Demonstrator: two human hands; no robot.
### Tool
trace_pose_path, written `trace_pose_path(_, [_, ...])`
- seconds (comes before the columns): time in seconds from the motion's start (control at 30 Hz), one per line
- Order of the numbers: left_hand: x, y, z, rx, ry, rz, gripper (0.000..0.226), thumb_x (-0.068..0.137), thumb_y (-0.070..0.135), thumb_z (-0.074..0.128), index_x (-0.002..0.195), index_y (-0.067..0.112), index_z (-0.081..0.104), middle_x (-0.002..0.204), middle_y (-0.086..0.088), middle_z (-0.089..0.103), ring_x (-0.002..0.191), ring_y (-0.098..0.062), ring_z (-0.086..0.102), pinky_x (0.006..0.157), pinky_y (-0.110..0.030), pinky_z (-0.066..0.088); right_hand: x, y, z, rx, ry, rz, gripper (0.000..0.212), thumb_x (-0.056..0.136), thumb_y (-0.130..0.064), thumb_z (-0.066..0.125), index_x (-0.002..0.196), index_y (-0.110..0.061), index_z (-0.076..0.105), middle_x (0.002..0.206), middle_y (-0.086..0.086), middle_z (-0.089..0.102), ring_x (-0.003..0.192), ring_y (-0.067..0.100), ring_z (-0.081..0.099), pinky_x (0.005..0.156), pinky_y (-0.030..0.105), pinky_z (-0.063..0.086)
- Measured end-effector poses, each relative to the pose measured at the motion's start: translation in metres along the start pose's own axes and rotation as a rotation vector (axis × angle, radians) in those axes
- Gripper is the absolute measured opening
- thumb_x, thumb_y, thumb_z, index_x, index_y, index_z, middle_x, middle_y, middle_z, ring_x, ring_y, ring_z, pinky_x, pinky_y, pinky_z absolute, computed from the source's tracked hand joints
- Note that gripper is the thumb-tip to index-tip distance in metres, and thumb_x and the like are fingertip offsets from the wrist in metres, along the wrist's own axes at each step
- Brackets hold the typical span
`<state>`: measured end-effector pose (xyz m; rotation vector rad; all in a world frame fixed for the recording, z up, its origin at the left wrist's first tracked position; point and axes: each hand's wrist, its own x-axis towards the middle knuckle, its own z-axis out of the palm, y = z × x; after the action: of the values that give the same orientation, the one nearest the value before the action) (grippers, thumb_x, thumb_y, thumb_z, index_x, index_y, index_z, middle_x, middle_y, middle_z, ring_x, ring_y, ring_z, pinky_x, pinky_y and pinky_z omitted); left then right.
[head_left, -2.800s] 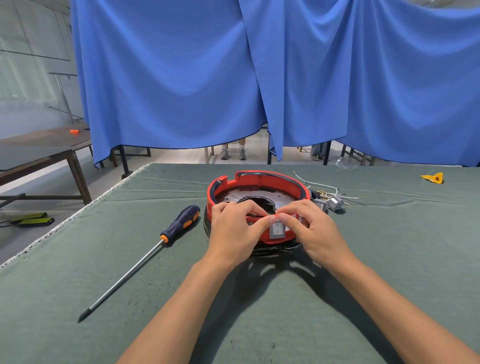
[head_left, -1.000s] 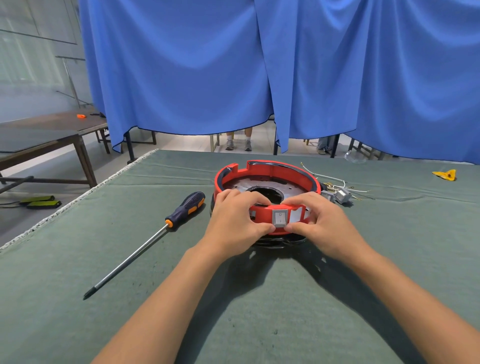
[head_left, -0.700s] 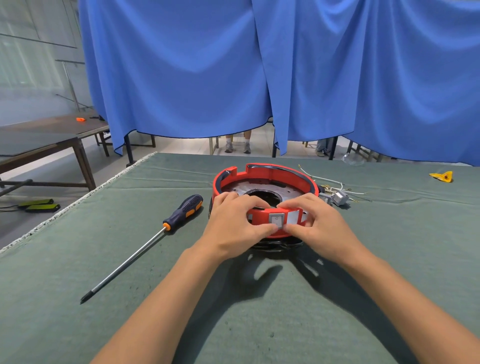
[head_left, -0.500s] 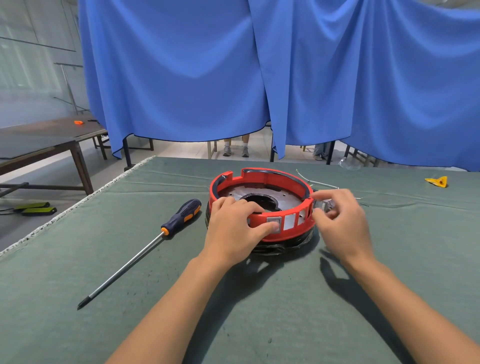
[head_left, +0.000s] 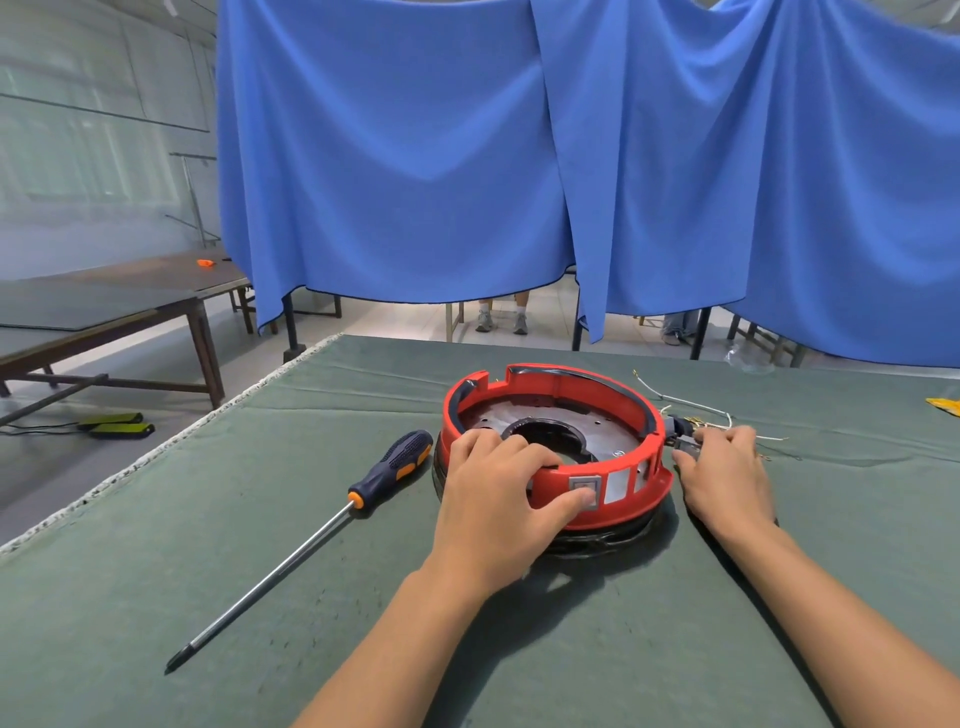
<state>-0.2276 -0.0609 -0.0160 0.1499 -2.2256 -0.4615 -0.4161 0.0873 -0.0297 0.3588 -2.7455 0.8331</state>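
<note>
**A:** Where is the red plastic ring housing (head_left: 571, 387)?

**B:** In the middle of the table, flat on the dull green felt cloth (head_left: 156, 571). It is a smooth, round, open-topped shell with a notched wall, and it sits on a glossy black base (head_left: 613, 540). Inside it lies a flat grey metal plate (head_left: 615, 441) with a round hole.

**A:** And the left hand (head_left: 498, 499)?

**B:** It grips the near rim. The fingers curl over the wall onto the plate, and the thumb presses the outside at a square grey switch (head_left: 584, 486).

**A:** The right hand (head_left: 727, 478)?

**B:** It is just beside the shell's right wall, fingers curled. Thumb and forefinger pinch a small grey metal part (head_left: 684, 445) from which thin pale wires (head_left: 691, 405) trail across the cloth. The part is too small to show its shape.

**A:** What lies further out?

**B:** To the left, near the base, lies a long screwdriver (head_left: 306, 551). It has a ribbed dark blue and orange handle and a slim steel shaft, with the tip pointing toward the near edge. A yellow scrap (head_left: 945, 405) sits at the far right. Behind the table hangs a blue fabric curtain (head_left: 389, 156) in soft folds, with a brown wooden table (head_left: 104, 312) off to the left.
</note>
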Motion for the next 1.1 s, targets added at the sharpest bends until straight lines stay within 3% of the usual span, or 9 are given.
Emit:
trace_pose_path(0.23, [0.0, -0.001, -0.002, 0.007, -0.02, 0.003, 0.039, 0.078, 0.062, 0.056, 0.093, 0.028, 0.068, 0.083, 0.015, 0.061, 0.088, -0.009, 0.045, 0.096, -0.022, 0.023, 0.001, 0.002, 0.002, 0.093, 0.094, -0.029, 0.023, 0.091, -0.023, 0.06, 0.105, -0.008, 0.051, 0.111, 0.02, 0.057, 0.101, 0.04, 0.055, 0.078, 0.041, 0.041])
trace_pose_path(0.43, [0.002, -0.004, -0.007, 0.004, -0.047, -0.014, 0.037, 0.076, 0.061, 0.06, 0.091, 0.027, 0.068, 0.079, 0.012, 0.061, 0.085, -0.01, 0.044, 0.09, -0.021, 0.023, -0.039, -0.003, -0.012, 0.68, 0.107, 0.031, 0.019, 0.083, -0.021, 0.07, 0.093, -0.012, 0.057, 0.092, 0.008, 0.067, 0.087, 0.03, 0.064, 0.08, 0.043, 0.051])
trace_pose_path(0.57, [0.0, -0.004, -0.011, 0.007, -0.058, -0.03, 0.031, 0.078, 0.057, 0.065, 0.09, 0.028, 0.068, 0.079, 0.015, 0.059, 0.085, -0.009, 0.041, 0.086, -0.02, 0.023, -0.074, -0.015, -0.039, 0.95, 0.112, -0.085, 0.015, 0.08, -0.006, 0.068, 0.085, -0.02, 0.065, 0.067, -0.002, 0.066, 0.061, 0.019, 0.061, 0.059, 0.035, 0.055])
trace_pose_path(0.63, [-0.002, -0.002, -0.013, 0.014, -0.066, -0.035, 0.03, 0.079, 0.056, 0.064, 0.091, 0.029, 0.068, 0.079, 0.016, 0.057, 0.086, -0.009, 0.041, 0.087, -0.021, 0.024, -0.088, -0.024, -0.052, 0.987, 0.015, -0.198, 0.015, 0.081, -0.005, 0.066, 0.082, -0.02, 0.07, 0.055, -0.005, 0.061, 0.049, 0.013, 0.054, 0.052, 0.029, 0.051])
trace_pose_path(0.7, [-0.005, 0.001, -0.016, 0.03, -0.073, -0.022, 0.032, 0.08, 0.056, 0.059, 0.094, 0.028, 0.068, 0.083, 0.015, 0.059, 0.089, -0.01, 0.045, 0.091, -0.023, 0.027, -0.1, -0.034, -0.059, 1.023, -0.141, -0.254, 0.009, 0.079, -0.018, 0.065, 0.083, -0.017, 0.072, 0.049, 0.001, 0.054, 0.047, 0.017, 0.05, 0.052, 0.029, 0.046])
trace_pose_path(0.8, [-0.009, 0.004, -0.021, 0.047, -0.072, 0.016, 0.032, 0.082, 0.047, 0.054, 0.103, 0.026, 0.067, 0.097, 0.012, 0.062, 0.098, -0.012, 0.05, 0.095, -0.023, 0.03, -0.109, -0.043, -0.059, 1.103, -0.338, -0.239, 0.026, 0.074, -0.029, 0.063, 0.085, -0.006, 0.072, 0.051, 0.01, 0.045, 0.046, 0.022, 0.045, 0.051, 0.03, 0.041])
trace_pose_path(0.9, [-0.009, 0.011, -0.026, 0.001, -0.029, 0.032, 0.029, 0.084, 0.034, 0.056, 0.107, 0.02, 0.068, 0.103, 0.007, 0.064, 0.103, -0.016, 0.054, 0.095, -0.03, 0.038, -0.111, -0.047, -0.056, 1.171, -0.477, -0.206, 0.023, 0.078, -0.023, 0.069, 0.095, -0.007, 0.074, 0.053, 0.003, 0.046, 0.044, 0.018, 0.042, 0.048, 0.029, 0.041])
trace_pose_path(0.97, [-0.009, 0.017, -0.027, -0.029, -0.025, 0.074, 0.03, 0.082, 0.026, 0.058, 0.11, 0.018, 0.068, 0.106, 0.005, 0.064, 0.105, -0.018, 0.055, 0.096, -0.035, 0.04, -0.111, -0.046, -0.052, 1.196, -0.546, -0.172, 0.022, 0.085, -0.016, 0.06, 0.104, -0.013, 0.072, 0.052, 0.003, 0.047, 0.041, 0.016, 0.039, 0.046, 0.029, 0.041])
trace_pose_path(1.1, [-0.01, 0.03, -0.025, -0.103, -0.127, 0.195, 0.04, 0.081, 0.028, 0.063, 0.121, 0.023, 0.064, 0.111, 0.006, 0.062, 0.107, -0.014, 0.051, 0.096, -0.028, 0.038, -0.11, -0.042, -0.052, 1.233, -0.623, -0.169, 0.03, 0.077, -0.02, 0.065, 0.105, -0.011, 0.068, 0.054, 0.008, 0.045, 0.039, 0.016, 0.036, 0.043, 0.028, 0.043])
